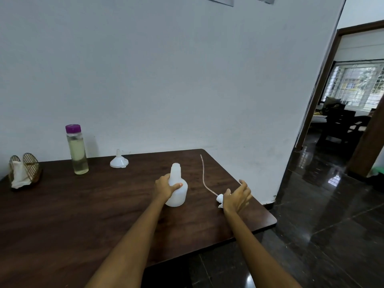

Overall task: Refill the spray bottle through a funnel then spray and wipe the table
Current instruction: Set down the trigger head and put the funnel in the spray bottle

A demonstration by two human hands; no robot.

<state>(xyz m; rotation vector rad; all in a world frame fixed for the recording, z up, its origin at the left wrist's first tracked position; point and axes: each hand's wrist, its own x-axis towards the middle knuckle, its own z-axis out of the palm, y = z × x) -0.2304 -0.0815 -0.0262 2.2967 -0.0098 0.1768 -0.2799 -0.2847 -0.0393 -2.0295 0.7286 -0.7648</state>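
Dark wood table (83, 215): L hand (165, 187) grips upright spray bottle (177, 190) at frame centre, neck open; R hand (238, 196) relaxed-open by sprayer head (219, 199); funnel (119, 160) lies upper left, nearer L hand.

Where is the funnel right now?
The funnel sits upside down on the table near the wall, untouched, between the purple-capped bottle to its left and the spray bottle nearer the person.

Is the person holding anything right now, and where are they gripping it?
The left hand grips the white spray bottle around its upper body, below the open neck. The right hand is open beside the removed spray head, holding nothing.
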